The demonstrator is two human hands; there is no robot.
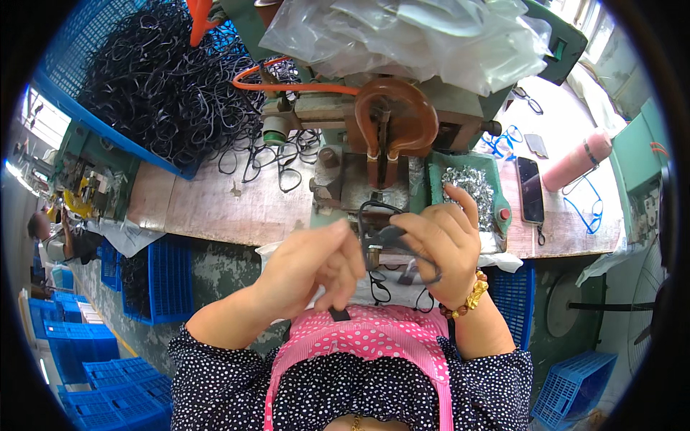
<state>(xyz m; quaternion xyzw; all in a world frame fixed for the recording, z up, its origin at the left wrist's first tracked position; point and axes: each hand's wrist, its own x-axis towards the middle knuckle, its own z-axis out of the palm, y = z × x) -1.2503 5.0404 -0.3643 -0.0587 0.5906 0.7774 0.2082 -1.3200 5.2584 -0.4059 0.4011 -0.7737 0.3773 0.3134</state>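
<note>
Cannot make out the thin parts of the dark eyeglass frame (392,235) near centre, blurred and partly covered by the right hand (440,250). Cannot see the top of the press (447,109) beneath clear plastic bags (417,36) at the far side. On the pale, worn worktable (208,208), note a blue crate (118,133) of tangled frames far left, a green tray (435,179) of metal scraps, then a phone (531,190) and pink bottle (575,164) right. Pinched on the eyeglass frame with right thumb and fingers; loosely curled and apart in the left hand (309,267), just beside, contact unclear.
</note>
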